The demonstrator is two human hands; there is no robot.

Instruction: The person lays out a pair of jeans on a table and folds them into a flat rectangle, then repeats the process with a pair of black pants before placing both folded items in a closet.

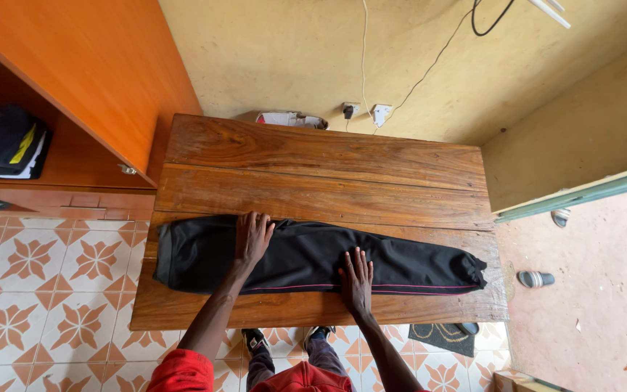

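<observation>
A pair of black trousers (400, 263) with a thin pink side stripe lies flat and lengthwise along the near part of a wooden table (321, 170). The waist end is at the left and the cuffs at the right. My left hand (252, 237) rests flat on the upper edge of the trousers, fingers spread. Palm down, my right hand (357, 279) presses on the lower edge by the pink stripe, fingers apart. Neither hand grips the cloth.
An orange wooden cupboard (96, 72) stands at the left, its shelf holding folded dark clothes (1, 141). Wall sockets with cables (363, 110) are behind the table. Sandals (535, 279) lie on the floor at the right by a doorway. Patterned tiles cover the floor at the left.
</observation>
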